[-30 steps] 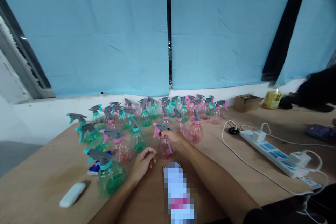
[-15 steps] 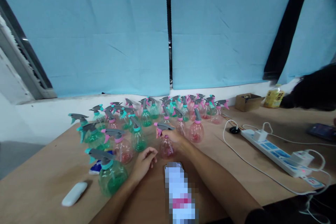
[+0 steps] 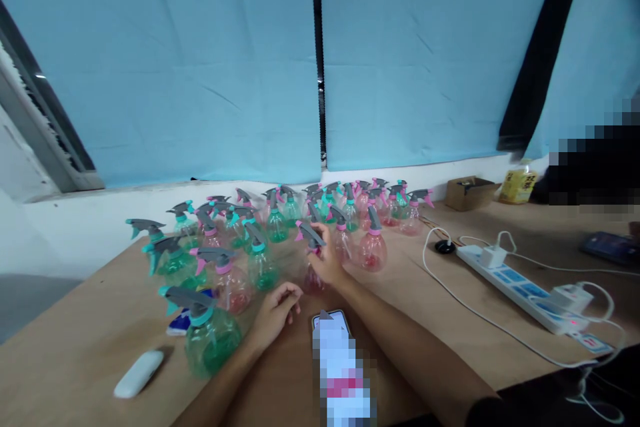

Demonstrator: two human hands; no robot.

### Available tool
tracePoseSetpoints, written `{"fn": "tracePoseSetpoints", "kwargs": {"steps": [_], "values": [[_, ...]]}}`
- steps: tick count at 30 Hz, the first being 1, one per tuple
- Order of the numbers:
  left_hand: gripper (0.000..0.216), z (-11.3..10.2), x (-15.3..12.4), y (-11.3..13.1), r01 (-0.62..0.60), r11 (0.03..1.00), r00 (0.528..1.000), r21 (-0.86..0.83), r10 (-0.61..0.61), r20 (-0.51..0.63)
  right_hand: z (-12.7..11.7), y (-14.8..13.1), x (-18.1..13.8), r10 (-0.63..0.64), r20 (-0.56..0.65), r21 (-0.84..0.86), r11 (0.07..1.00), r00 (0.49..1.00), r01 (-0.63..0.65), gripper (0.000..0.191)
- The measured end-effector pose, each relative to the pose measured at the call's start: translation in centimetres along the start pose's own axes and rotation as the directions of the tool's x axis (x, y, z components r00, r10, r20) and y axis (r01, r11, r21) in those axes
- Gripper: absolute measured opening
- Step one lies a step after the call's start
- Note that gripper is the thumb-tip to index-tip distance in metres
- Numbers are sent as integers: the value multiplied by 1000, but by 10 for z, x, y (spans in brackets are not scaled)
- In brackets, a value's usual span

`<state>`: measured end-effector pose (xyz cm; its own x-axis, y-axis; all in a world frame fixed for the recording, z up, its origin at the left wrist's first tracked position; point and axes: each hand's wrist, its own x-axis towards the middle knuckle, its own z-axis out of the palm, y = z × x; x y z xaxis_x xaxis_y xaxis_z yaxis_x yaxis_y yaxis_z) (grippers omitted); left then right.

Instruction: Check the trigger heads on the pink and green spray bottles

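Right hand (image 3: 327,259) clamped around the pink spray bottle (image 3: 314,260) on the bench (image 3: 425,293) — its grey trigger head now tilted, level a second ago. Left hand (image 3: 274,310) rests loosely curled, holding nothing — unchanged.

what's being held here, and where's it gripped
The right hand holds a pink spray bottle, its grip around the neck under the grey trigger head. The left hand rests curled on the table, holding nothing.
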<state>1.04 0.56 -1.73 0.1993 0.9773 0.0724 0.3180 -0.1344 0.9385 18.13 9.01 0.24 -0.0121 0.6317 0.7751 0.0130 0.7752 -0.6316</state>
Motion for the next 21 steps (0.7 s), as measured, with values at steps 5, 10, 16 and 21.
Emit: {"fn": "tracePoseSetpoints", "kwargs": {"steps": [5,10,16,21], "values": [[29,1,0,2,7,1000,1000,-2,-7,-16,-4,18,-10,-60,110,-136,988,992,75,72],[30,1,-1,3,-3,1000,1000,-11,3,-6,-5,33,-16,-1,122,-404,914,993,51,67],[30,0,-2,4,-1,1000,1000,-10,1,5,-1,31,-22,100,261,-503,863,960,47,69],[32,1,-3,5,8,1000,1000,-18,-8,-2,8,30,-22,60,282,-430,900,958,70,66]]}}
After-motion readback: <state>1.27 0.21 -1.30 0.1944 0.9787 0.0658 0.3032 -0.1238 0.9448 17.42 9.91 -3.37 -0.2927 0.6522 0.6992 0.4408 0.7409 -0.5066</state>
